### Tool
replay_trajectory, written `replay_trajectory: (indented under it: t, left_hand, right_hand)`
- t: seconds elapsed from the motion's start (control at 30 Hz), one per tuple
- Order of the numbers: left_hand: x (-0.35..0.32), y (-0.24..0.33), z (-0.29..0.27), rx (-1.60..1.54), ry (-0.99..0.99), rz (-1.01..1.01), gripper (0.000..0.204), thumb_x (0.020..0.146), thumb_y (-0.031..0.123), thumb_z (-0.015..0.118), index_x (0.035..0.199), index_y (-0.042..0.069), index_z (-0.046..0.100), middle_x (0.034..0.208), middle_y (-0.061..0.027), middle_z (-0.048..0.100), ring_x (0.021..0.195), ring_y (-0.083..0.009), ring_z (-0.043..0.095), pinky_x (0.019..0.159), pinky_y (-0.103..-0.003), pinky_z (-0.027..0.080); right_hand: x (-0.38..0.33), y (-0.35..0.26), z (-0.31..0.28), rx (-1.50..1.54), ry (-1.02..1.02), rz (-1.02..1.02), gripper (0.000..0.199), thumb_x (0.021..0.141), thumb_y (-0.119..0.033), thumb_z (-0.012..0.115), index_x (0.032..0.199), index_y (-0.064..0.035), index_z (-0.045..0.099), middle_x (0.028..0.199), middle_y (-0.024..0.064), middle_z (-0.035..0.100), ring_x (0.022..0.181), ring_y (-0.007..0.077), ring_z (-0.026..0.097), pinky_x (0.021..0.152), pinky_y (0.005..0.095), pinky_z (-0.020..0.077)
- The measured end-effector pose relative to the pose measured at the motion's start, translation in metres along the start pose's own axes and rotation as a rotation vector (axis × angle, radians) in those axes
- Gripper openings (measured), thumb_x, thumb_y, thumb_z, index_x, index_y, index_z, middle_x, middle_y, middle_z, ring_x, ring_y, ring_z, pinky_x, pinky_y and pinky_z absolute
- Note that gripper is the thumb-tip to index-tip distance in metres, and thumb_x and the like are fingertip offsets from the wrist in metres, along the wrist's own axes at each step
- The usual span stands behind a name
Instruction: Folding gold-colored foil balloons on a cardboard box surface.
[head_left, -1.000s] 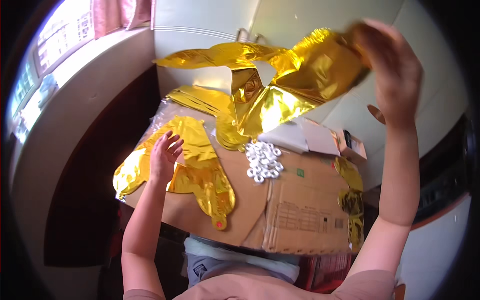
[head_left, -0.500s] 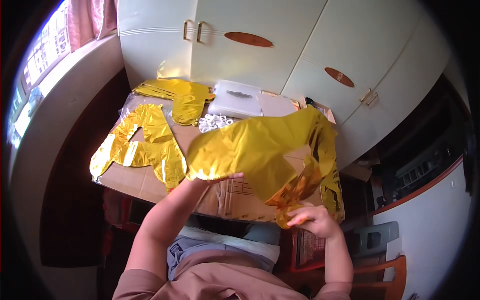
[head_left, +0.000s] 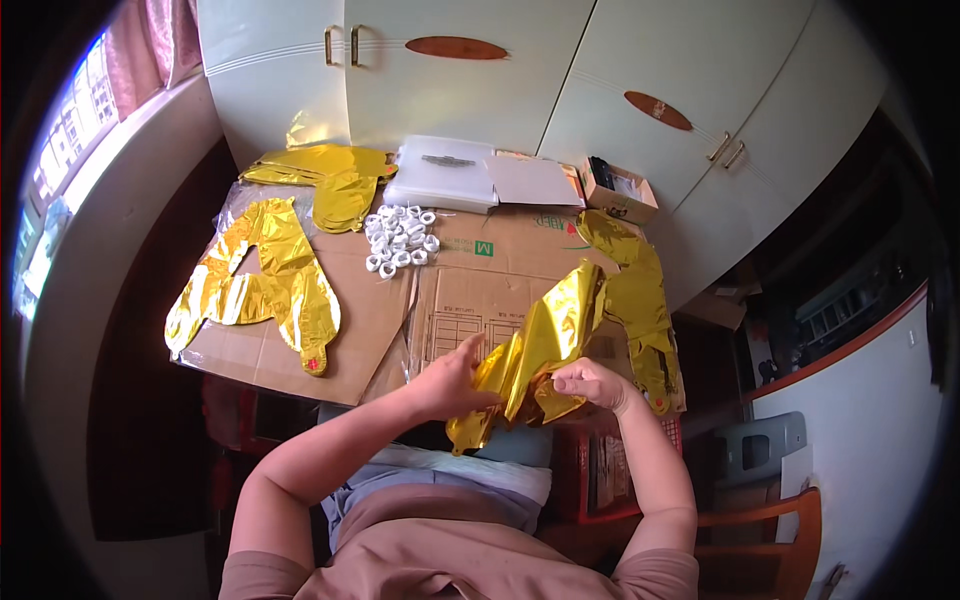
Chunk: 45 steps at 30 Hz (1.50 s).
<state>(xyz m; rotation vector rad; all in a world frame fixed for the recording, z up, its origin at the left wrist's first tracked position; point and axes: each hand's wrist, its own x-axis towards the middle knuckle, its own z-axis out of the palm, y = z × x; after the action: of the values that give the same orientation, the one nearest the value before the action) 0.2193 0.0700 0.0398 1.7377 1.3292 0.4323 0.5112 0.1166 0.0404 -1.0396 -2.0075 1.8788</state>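
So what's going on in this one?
A person stands or sits at a surface spread with cardboard, handling a crumpled gold foil piece: the right-hand grip pinches it, the left-hand grip is against its side. An A-shaped foil piece lies flat to the left, white rings are heaped farther back, and more gold foil lies along the right.

Green print [head_left: 484,249] and dark grids [head_left: 457,334] mark the cardboard [head_left: 540,262]

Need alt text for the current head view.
A person's right hand grips a crumpled gold foil piece, with the left hand against its left side, over the near edge of a cardboard work surface. Flat gold foil shapes lie at left and right, with a pile of white rings toward the back.
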Motion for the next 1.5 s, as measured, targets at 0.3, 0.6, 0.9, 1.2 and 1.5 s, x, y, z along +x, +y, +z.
replay_trajectory:
  t: [0.3,0.6,0.9,1.2,1.5]
  left_hand:
    - [0.001,-0.045,-0.057,-0.295,0.353,-0.084,0.075,0.077,0.011,0.074,0.144,-0.005,0.044,0.086,-0.0138,0.072,0.073,-0.0174,0.069,0.068,-0.031,0.056]
    - [-0.007,-0.065,-0.074,-0.149,0.323,-0.219,0.08,0.076,0.006,0.074,0.147,-0.004,0.04,0.083,-0.0145,0.072,0.073,-0.0199,0.071,0.068,-0.032,0.057]
    - [-0.006,-0.092,-0.082,0.059,0.398,-0.104,0.08,0.075,0.009,0.078,0.147,0.006,0.044,0.092,-0.0135,0.07,0.079,-0.0233,0.068,0.075,-0.035,0.055]
    - [-0.024,-0.078,-0.083,0.409,0.351,-0.059,0.068,0.077,0.019,0.079,0.139,0.01,0.053,0.117,-0.0172,0.059,0.108,-0.0355,0.063,0.092,-0.044,0.052]
    - [-0.016,-0.121,-0.167,0.293,0.602,0.036,0.04,0.082,0.021,0.076,0.119,0.007,0.067,0.105,-0.0158,0.064,0.098,-0.0334,0.065,0.087,-0.042,0.053]
  right_hand:
    - [-0.014,0.021,-0.031,-0.021,0.029,-0.021,0.044,0.098,-0.043,0.062,0.079,-0.0042,0.068,0.074,-0.0007,0.061,0.075,0.0104,0.053,0.071,0.0282,0.042]
    - [0.027,-0.008,-0.044,-0.373,0.599,-0.072,0.039,0.101,-0.036,0.057,0.107,-0.0013,0.073,0.11,0.0122,0.074,0.113,0.0251,0.067,0.106,0.0388,0.0457]
    - [0.088,0.033,-0.035,-1.143,0.624,0.017,0.06,0.093,-0.04,0.065,0.142,-0.0077,0.051,0.153,0.0178,0.044,0.14,0.0372,0.042,0.114,0.0471,0.0367]
    - [0.085,0.031,-0.033,-1.098,0.654,-0.011,0.058,0.089,-0.037,0.07,0.136,-0.0055,0.057,0.147,0.0198,0.05,0.136,0.0382,0.045,0.112,0.045,0.0388]
    - [0.095,-0.018,-0.054,-1.003,0.669,-0.063,0.048,0.088,-0.034,0.072,0.123,-0.0021,0.067,0.135,0.0194,0.061,0.122,0.0373,0.058,0.106,0.0444,0.0434]
